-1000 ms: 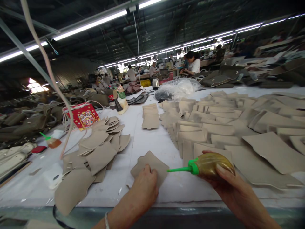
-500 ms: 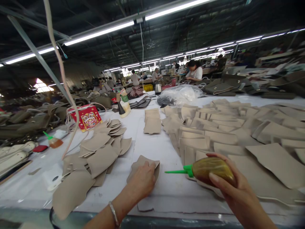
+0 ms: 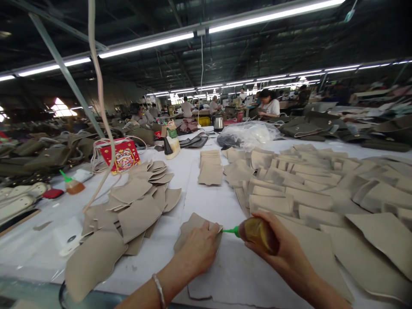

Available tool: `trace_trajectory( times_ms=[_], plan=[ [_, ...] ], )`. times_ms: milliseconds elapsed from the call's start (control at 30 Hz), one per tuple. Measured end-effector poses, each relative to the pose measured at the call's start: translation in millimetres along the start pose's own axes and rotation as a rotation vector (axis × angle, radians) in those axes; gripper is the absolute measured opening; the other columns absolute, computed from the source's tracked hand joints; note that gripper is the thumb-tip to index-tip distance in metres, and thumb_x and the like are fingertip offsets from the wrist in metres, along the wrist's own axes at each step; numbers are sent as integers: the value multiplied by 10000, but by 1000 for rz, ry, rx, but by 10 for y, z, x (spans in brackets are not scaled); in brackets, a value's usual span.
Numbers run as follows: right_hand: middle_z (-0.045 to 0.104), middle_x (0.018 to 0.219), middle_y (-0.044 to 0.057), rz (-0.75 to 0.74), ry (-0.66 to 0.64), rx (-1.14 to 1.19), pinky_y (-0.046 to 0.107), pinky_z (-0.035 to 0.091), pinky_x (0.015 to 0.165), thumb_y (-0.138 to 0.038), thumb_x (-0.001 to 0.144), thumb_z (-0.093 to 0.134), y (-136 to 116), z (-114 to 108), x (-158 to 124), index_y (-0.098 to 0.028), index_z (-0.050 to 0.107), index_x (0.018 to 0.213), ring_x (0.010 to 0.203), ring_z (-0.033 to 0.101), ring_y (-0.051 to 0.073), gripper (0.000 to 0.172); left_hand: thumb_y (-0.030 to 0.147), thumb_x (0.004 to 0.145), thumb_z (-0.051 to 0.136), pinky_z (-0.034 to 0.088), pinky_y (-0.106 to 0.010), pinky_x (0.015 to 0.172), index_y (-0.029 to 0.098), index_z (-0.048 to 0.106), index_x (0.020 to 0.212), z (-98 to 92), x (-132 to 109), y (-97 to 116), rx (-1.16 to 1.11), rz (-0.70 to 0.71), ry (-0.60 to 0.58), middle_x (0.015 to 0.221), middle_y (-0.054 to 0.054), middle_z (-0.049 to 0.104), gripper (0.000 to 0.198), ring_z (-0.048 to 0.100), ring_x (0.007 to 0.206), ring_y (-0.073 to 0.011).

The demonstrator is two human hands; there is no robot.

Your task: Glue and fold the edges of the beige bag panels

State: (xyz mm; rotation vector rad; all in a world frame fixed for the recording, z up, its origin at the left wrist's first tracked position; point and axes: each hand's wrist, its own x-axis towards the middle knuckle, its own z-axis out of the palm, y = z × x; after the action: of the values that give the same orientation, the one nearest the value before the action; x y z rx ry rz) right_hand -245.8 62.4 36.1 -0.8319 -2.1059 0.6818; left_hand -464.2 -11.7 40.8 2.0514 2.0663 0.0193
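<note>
My left hand [image 3: 200,249], a silver bangle on its wrist, grips a small taupe leather piece [image 3: 187,231] on the white table, fingers bent over its right part. The thumb is hidden. In my right hand [image 3: 285,246] lies a squeeze glue bottle [image 3: 255,234] of amber liquid, tipped on its side. Its thin green nozzle [image 3: 231,231] points left, the tip at the right edge of the leather piece beside my left fingertips. Whether glue is coming out, I cannot tell.
Loose leather pieces [image 3: 138,212] overlap on the left; many rows of others [image 3: 309,189] cover the right. A short stack [image 3: 210,167] stands ahead. A second glue bottle [image 3: 73,185], a red bag [image 3: 124,155] and a hanging cable [image 3: 100,92] are at left. Several people work farther back.
My right hand has brought the glue bottle left, so its nozzle now meets the leather piece's right edge. My left hand stays on that piece. The whole view has shifted slightly.
</note>
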Motion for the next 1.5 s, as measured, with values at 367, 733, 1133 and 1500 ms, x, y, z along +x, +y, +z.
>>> trace_trajectory(
  times_ms=[367,733,1133,1500],
  plan=[
    [595,1111,32,20,7,-51,346,491,822,-401,844,655,18,26,0,-305,447,1193,962,612,241,418,224,894,310,486,-382,732,289,391,1390,35,-19,-50,12,-6,-28,1015,-93,635,507,636,825,-262],
    [620,1108,27,110,23,3,346,478,843,-445,808,669,84,28,7,-279,492,1167,971,614,245,433,251,899,307,519,-454,735,244,389,1398,48,-53,-18,17,-6,-11,1044,-122,623,505,646,845,-300],
    [628,1030,20,243,38,117,340,479,825,-503,775,681,214,19,-31,-253,493,1175,905,620,245,508,267,913,285,519,-464,760,263,388,1407,57,-84,-29,-18,-17,6,1037,-125,613,504,648,871,-304],
    [637,980,13,329,-57,248,310,487,791,-499,767,688,172,50,-112,-245,461,1180,887,620,235,536,275,915,273,513,-452,785,265,401,1405,17,-123,-31,-53,-19,-2,1030,-116,617,507,648,886,-299]
  ],
)
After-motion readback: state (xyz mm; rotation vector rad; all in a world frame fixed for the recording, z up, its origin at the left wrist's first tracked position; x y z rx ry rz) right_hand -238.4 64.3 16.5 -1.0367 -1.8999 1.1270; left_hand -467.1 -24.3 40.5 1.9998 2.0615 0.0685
